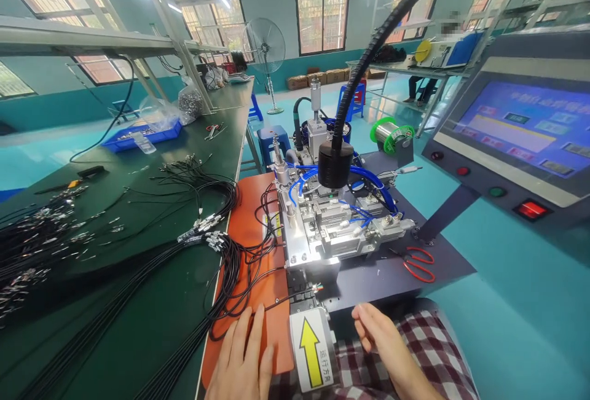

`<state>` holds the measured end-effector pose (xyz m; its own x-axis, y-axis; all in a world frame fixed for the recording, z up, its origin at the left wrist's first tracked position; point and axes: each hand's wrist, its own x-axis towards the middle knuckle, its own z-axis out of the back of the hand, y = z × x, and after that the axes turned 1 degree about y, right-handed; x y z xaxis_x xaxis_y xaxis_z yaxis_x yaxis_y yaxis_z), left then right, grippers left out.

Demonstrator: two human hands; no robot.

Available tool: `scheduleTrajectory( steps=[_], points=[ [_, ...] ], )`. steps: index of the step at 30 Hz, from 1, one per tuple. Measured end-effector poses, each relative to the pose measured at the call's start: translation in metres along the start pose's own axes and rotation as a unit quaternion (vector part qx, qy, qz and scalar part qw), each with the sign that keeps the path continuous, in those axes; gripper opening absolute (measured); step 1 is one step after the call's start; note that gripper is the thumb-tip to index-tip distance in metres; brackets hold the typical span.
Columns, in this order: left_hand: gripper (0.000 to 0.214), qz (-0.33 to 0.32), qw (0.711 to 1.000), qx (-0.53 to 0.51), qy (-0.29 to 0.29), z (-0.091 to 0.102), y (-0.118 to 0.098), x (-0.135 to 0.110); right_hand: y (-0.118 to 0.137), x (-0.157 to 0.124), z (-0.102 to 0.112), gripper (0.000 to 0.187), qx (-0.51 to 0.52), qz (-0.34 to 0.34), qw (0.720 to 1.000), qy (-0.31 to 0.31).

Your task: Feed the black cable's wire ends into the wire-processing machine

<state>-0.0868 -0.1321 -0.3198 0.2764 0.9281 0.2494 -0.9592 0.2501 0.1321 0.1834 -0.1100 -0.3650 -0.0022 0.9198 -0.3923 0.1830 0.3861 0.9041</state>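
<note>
Open left hand (242,354), fingertips on a thin black cable (284,298); right hand (378,331) loosely curled, whether closed I cannot tell.
The cable crosses the flat orange board's (282,341) right edge, bared coloured wires (317,288) beyond.

Item: my left grip (242,360), bare, with long, slim fingers (240,335). Item: my right grip (375,325), likewise bare, as is the forearm (412,370) behind it. Item: soft-looking checked cloth (433,345) that I wear across my lap, dark maroon and white, its squares in regular rows.
</note>
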Motion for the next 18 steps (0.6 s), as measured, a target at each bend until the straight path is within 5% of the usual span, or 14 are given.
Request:
scheduleTrajectory(
  steps=[9, 13, 18],
  points=[
    [0.064, 0.036, 0.999, -0.023, 0.015, -0.003, -0.005, 0.005, -0.023, 0.0, 0.003, 0.055, 0.007, -0.015, 1.0, 0.0],
    [0.057, 0.069, 0.99, -0.119, 0.017, -0.001, -0.006, 0.034, -0.032, -0.002, 0.009, 0.053, 0.006, -0.014, 1.0, 0.002],
    [0.05, 0.035, 0.985, -0.166, 0.025, -0.016, 0.01, 0.079, -0.051, -0.007, 0.024, 0.047, 0.003, -0.022, 1.0, 0.008]
  ],
)
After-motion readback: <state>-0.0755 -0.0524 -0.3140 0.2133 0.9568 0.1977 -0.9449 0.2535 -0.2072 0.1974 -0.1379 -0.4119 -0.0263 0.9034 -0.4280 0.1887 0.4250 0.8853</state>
